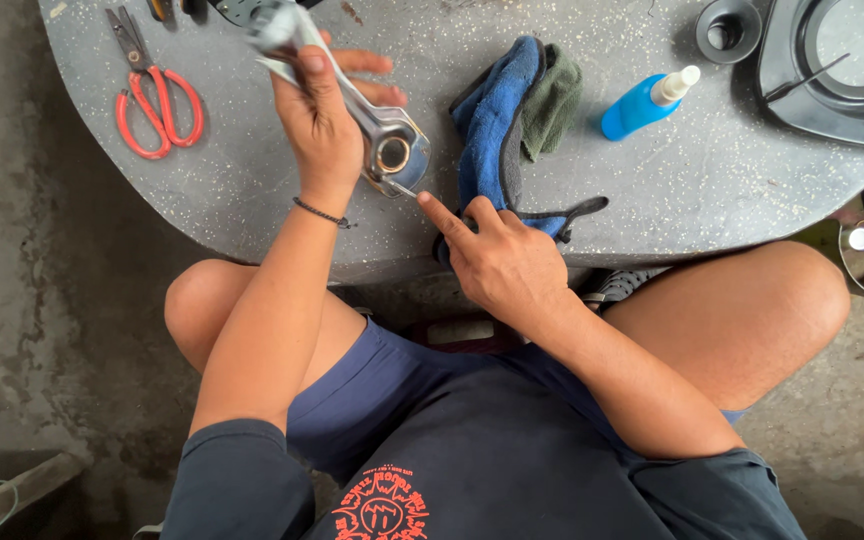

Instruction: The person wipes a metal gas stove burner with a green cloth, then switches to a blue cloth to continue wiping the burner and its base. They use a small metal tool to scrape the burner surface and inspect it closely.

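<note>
My left hand (320, 120) grips a silver metal arm-shaped part (384, 140) with a round bushed hole at its lower end, held above the grey speckled table (252, 190). My right hand (497, 258) rests at the table's near edge, its index finger stretched toward the hole, pinching a thin metal pin (404, 188) whose tip touches the part. A blue cloth (492, 120) and a green cloth (552, 100) lie just right of the part, behind my right hand.
Red-handled scissors (157, 105) lie at the table's left. A blue spray bottle (647, 102) lies right of the cloths. A black round-lidded housing (832, 70) and a small black ring (728, 30) sit at the far right. My knees are under the table edge.
</note>
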